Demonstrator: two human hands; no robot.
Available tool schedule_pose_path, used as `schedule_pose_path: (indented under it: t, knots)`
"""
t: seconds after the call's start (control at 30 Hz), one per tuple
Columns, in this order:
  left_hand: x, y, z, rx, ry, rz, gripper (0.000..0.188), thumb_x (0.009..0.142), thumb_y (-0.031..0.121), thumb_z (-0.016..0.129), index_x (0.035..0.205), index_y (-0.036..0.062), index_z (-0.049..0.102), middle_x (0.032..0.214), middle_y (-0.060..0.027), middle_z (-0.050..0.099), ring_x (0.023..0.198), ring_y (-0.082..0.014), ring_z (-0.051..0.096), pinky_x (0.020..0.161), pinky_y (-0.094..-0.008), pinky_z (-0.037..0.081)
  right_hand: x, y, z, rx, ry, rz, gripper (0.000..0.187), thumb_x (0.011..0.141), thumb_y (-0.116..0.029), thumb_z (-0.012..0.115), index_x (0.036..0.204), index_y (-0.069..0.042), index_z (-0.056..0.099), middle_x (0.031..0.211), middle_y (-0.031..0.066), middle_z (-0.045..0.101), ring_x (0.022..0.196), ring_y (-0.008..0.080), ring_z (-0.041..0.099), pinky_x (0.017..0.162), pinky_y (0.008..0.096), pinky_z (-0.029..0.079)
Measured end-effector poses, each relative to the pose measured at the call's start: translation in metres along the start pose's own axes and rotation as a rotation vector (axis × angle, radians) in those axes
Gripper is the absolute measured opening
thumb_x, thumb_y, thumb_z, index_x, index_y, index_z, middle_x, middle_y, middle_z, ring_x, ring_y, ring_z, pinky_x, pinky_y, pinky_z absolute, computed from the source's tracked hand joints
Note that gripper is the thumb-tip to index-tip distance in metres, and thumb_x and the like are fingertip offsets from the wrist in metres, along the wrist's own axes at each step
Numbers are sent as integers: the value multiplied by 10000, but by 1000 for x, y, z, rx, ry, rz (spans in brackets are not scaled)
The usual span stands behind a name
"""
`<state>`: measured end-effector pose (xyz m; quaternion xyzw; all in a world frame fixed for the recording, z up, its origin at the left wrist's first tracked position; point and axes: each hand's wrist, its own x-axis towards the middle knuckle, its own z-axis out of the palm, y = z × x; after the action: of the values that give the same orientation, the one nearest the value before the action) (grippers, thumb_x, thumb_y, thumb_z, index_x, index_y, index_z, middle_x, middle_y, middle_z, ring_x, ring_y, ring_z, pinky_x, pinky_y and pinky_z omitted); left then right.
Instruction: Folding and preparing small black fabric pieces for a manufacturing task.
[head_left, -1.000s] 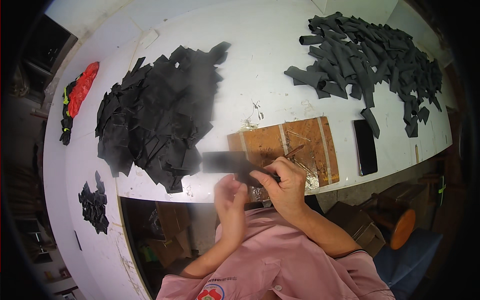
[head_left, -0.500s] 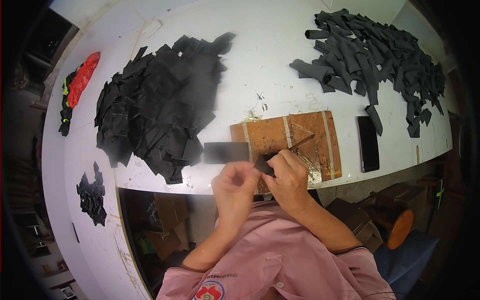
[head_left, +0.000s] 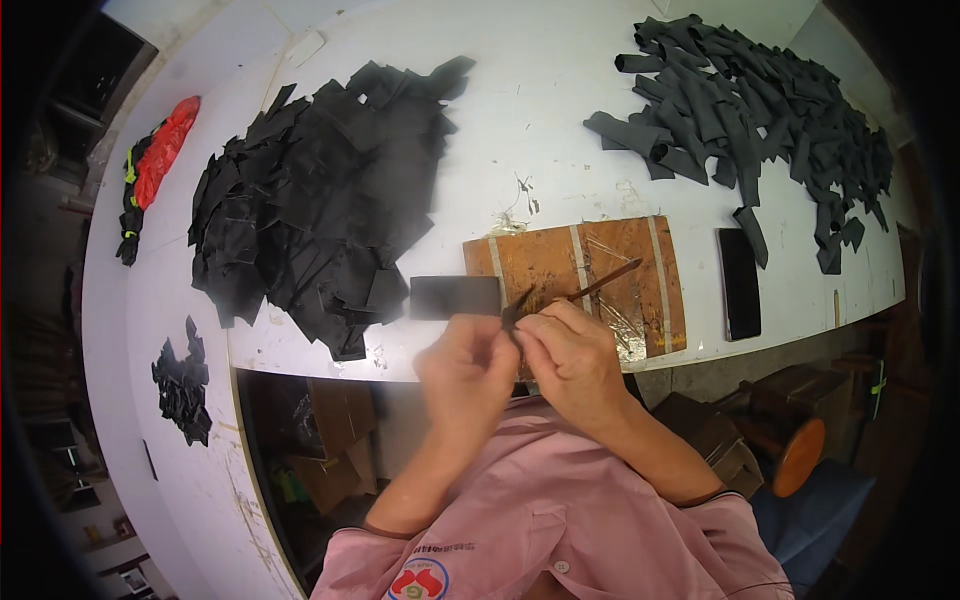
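Note:
My left hand (head_left: 465, 362) and my right hand (head_left: 575, 348) are close together over the front edge of the table. Pinched between the fingertips of both is a small dark piece of sheet material (head_left: 516, 308), seen nearly edge-on. A thin brown stick (head_left: 610, 278) sticks out from behind my right hand's fingers, pointing up and right; it appears to be held there too, though its grip is hidden. Just beyond my left hand lies a flat black rectangular piece (head_left: 455, 296), touching the left side of a worn brown board (head_left: 625, 240).
A big heap of flat black pieces (head_left: 320, 200) covers the table's left part. Rolled dark grey tubes (head_left: 710, 110) pile at the far right. A black phone (head_left: 739, 285) lies right of the board. Far left are a red bag (head_left: 168, 150) and a small black heap (head_left: 182, 385).
The small dark piece has turned from showing its broad face to nearly edge-on. My hands have shifted slightly, and the brown stick reaches farther up and right.

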<state>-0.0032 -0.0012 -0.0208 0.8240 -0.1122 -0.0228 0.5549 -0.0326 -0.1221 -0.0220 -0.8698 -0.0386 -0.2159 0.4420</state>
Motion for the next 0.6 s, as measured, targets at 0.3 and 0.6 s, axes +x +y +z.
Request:
schedule_pose_path:
  t: [0.3,0.6]
  knots:
    - [12,-8,-11,-1303,-178,-602,255,685,-104,510,918,-1,509,661,-38,524,393,-47,339,352,-187,267,-1,2,8,115,77,172,125,665,23,600,782,-16,574,697,71,493,597,187,516,512,290,413]
    - [1,2,5,-105,161,74,200,738,-64,500,929,-15,535,718,-10,529,534,-24,453,432,-167,361,-14,5,6,1650,-186,1008,124,818,-112,566,878,-6,584,670,-11,491,562,58,419,507,183,333]
